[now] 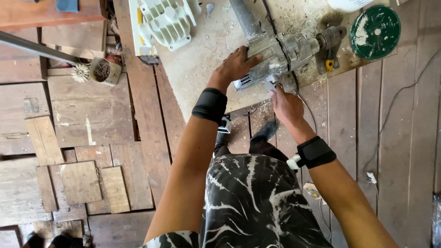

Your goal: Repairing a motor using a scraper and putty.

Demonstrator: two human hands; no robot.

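A dusty grey power drill point(285, 53) lies on a sawdust-covered board point(202, 59) on the wooden floor. My left hand point(236, 64) grips the rear body of the drill from above. My right hand point(285, 103) holds the drill's lower handle from below, fingers wrapped near the trigger. The chuck point(331, 36) points right, towards a green disc point(375, 31). Both wrists wear black bands.
A pale plastic housing point(167, 20) lies at the board's far left. A small wire brush point(81, 72) and a tin point(104, 70) sit on the planks at left. A cable point(395, 101) runs over the floor at right. Loose short boards point(82, 181) lie at lower left.
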